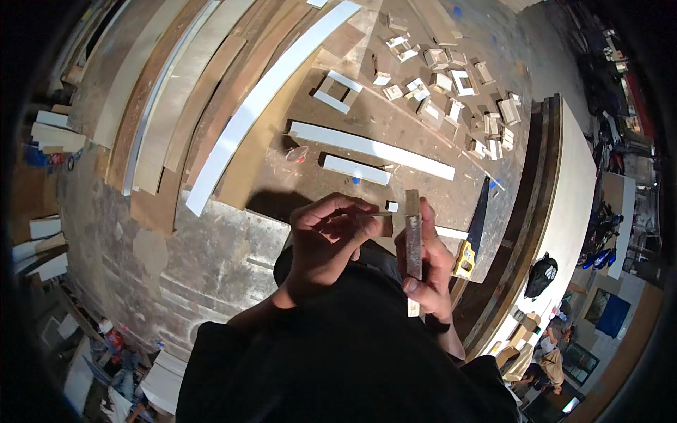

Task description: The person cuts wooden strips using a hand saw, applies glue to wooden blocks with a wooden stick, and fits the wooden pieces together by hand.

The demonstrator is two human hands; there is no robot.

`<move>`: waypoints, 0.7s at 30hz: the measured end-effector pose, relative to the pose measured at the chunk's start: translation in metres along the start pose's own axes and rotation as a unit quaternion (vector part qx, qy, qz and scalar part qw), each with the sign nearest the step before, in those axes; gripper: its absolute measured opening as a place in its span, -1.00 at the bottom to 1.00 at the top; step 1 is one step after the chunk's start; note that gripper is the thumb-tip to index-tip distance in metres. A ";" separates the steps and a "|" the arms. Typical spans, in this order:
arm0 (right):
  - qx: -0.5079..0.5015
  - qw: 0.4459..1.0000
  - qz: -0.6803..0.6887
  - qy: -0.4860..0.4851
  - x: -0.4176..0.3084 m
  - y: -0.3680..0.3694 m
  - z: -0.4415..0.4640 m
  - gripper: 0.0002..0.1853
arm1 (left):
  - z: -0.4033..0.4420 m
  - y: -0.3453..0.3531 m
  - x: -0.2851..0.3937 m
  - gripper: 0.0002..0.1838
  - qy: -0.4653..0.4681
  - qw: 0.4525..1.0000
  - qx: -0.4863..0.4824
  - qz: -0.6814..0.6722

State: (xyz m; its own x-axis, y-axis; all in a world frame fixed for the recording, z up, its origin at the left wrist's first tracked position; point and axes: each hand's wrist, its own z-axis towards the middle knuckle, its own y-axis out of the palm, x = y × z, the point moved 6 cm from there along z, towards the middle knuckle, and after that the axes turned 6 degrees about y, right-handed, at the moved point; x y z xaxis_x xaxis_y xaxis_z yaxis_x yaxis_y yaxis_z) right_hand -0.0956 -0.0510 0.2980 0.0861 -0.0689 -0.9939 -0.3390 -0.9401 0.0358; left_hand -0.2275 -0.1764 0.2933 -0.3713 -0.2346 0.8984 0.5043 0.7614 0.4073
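Note:
My right hand (431, 264) is wrapped round a narrow wooden piece (414, 247), held upright with its end pointing away from me. Just to its left, my left hand (335, 229) pinches a small thin wooden piece (384, 224) between thumb and fingers. The two pieces are close, with a small gap between them. Beyond the hands, a tiny white block (392, 206) lies on the brown work surface (310, 183). A short white strip (356, 170) and a longer white strip (374, 149) lie farther out.
Long boards (275, 95) cover the left of the table. A square frame (338, 92) and several small wooden pieces (442, 82) lie at the back. A handsaw with a yellow handle (465, 261) rests on the right, near a stacked panel (564, 190). A person (552, 363) is at the far lower right.

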 end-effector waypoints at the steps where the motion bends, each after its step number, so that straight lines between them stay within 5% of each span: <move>1: -0.020 0.999 -0.030 -0.036 -0.004 0.004 0.002 -0.04 | 0.000 0.000 0.000 -0.83 0.008 1.000 -0.011 0.008; 4: 0.003 0.999 -0.002 0.050 -0.010 0.008 0.016 -0.03 | -0.004 0.007 -0.005 -0.86 0.035 0.998 -0.021 0.047; 5: 0.008 0.997 -0.001 0.071 -0.006 0.009 0.016 -0.01 | -0.004 0.001 -0.010 -0.88 -0.033 0.999 0.014 0.034; 6: 0.014 0.996 0.000 0.091 -0.003 0.010 0.016 0.01 | 0.005 -0.004 0.001 -0.88 0.016 0.999 0.040 0.027; 7: 0.003 0.996 -0.091 0.007 -0.002 0.010 0.011 0.05 | 0.005 -0.004 0.002 -0.87 0.007 0.999 0.035 0.025; 10: 0.004 0.995 -0.079 0.060 -0.013 0.004 0.024 0.11 | -0.007 0.009 -0.002 -0.88 0.014 0.999 -0.046 0.016; 12: -0.004 0.992 -0.118 0.043 -0.016 0.007 0.021 0.13 | -0.001 0.007 0.002 -0.88 -0.057 0.998 0.003 -0.016; 14: -0.011 0.979 -0.202 -0.025 -0.017 0.011 0.011 0.12 | 0.010 -0.003 0.000 -0.88 -0.019 0.999 0.012 0.030; 17: 0.008 0.993 -0.109 0.053 -0.031 0.006 0.029 0.08 | -0.012 0.007 -0.013 -0.91 0.040 0.993 -0.044 0.104; 18: 0.019 0.995 -0.081 0.046 -0.034 0.008 0.033 0.07 | -0.002 0.015 0.002 -0.90 0.039 0.994 -0.046 -0.096; 20: -0.010 0.992 -0.129 -0.001 -0.023 0.011 0.016 0.07 | 0.005 -0.003 0.013 -0.88 0.012 0.995 -0.013 0.097; 21: -0.026 0.997 -0.078 0.015 -0.026 0.009 0.020 0.06 | 0.000 0.003 0.003 -0.86 0.023 1.000 -0.015 0.015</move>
State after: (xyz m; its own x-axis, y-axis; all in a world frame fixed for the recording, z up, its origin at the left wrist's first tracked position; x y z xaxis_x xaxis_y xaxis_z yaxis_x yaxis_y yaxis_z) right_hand -0.1193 -0.0505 0.3220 0.1630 0.0695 -0.9842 -0.2707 -0.9561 -0.1123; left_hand -0.2265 -0.1747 0.2974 -0.3190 -0.2399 0.9169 0.5381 0.7505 0.3836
